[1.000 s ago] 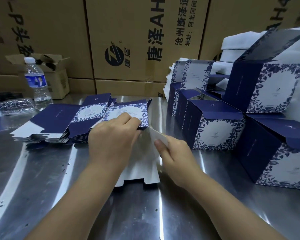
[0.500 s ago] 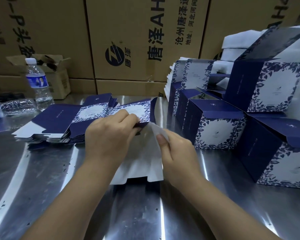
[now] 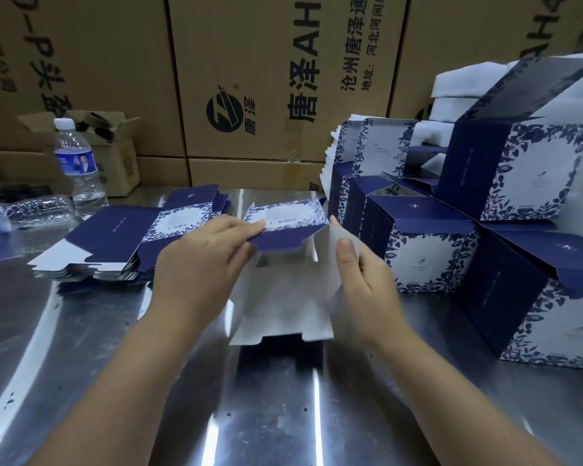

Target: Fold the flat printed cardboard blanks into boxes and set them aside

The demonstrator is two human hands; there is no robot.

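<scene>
Bare steel table [image 3: 273,415] fills the lower frame; folded boxes [image 3: 428,250] wall the right side, flat blanks [image 3: 115,243] and a water bottle [image 3: 80,166] crowd the left.

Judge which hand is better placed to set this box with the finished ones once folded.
Right, probably: the right hand pinches the right panel of the blank, and the finished boxes stand just beside it; the left hand is nearer the flat stack.

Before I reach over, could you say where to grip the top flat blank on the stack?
I'd pinch the top blank by its white flaps at the near-left edge, coming low from the front; it lies flat, and the stack fans out there.
</scene>
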